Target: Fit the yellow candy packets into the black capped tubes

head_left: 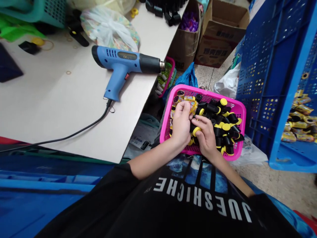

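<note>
**Held:** one black cylinder with a yellow cap, in the right hand, grip curled closed around it. One gold foil packet, in the left hand, grip pinching it between thumb and fingers.

**Container:** a pink plastic basket, both hands inside it, just beside the table's corner. Contents: a heap of loose capped black cylinders and further gold foil packets.

**Nearby:** a smaller pink basket, tilted against the table edge. On the table, a blue heat gun, nozzle toward the baskets, with a black cord, plus a bulging plastic bag.

**Farther out:** a blue perforated crate holding yellow packets; a cardboard box on the floor.
</note>
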`<state>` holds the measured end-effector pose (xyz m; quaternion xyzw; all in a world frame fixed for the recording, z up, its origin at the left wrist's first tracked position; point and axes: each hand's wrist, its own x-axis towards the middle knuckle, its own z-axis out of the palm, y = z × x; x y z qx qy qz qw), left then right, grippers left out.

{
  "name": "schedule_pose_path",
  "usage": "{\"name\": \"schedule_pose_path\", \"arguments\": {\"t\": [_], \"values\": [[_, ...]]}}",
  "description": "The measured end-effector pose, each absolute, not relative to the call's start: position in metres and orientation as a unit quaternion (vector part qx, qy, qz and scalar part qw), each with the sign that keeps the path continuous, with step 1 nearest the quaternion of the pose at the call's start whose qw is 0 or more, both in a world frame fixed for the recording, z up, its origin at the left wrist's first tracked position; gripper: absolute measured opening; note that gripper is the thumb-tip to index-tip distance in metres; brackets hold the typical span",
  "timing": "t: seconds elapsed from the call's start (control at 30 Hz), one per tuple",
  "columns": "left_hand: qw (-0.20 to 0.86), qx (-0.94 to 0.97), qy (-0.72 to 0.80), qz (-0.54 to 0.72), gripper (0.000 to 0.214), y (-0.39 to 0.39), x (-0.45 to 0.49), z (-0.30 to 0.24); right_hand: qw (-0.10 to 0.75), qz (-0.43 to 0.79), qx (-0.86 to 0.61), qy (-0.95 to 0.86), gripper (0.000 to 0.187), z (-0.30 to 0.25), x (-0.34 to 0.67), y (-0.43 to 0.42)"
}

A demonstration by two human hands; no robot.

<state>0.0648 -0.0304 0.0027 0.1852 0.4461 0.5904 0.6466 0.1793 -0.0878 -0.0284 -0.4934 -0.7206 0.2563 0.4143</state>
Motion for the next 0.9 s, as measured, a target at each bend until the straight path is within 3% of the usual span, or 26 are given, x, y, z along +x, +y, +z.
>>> {"name": "schedule_pose_path", "arguments": {"t": [0.1, 0.17, 0.37, 0.5, 0.77, 0.9], "values": [[0.642, 0.223, 0.448, 0.581, 0.027, -0.032, 0.063, 0.0, 0.41, 0.187, -0.508, -0.734, 0.043, -0.03, 0.177, -0.093], [0.642, 0.24, 0.452, 0.571, 0.031, -0.032, 0.058, -0.004, 0.413, 0.187, -0.516, -0.727, 0.035, -0.029, 0.18, -0.093], [0.691, 0.313, 0.384, 0.527, 0.033, -0.028, 0.036, -0.016, 0.549, 0.307, -0.578, -0.52, 0.038, -0.001, 0.215, -0.079], [0.707, 0.366, 0.37, 0.478, 0.03, -0.031, 0.031, -0.012, 0.523, 0.421, -0.563, -0.483, 0.033, 0.017, 0.234, -0.071], [0.764, 0.342, 0.34, 0.429, 0.028, -0.035, 0.029, -0.013, 0.452, 0.508, -0.556, -0.478, 0.028, 0.008, 0.241, -0.068], [0.763, 0.349, 0.339, 0.426, 0.029, -0.036, 0.028, -0.012, 0.454, 0.491, -0.563, -0.486, 0.027, 0.008, 0.239, -0.067]]}}
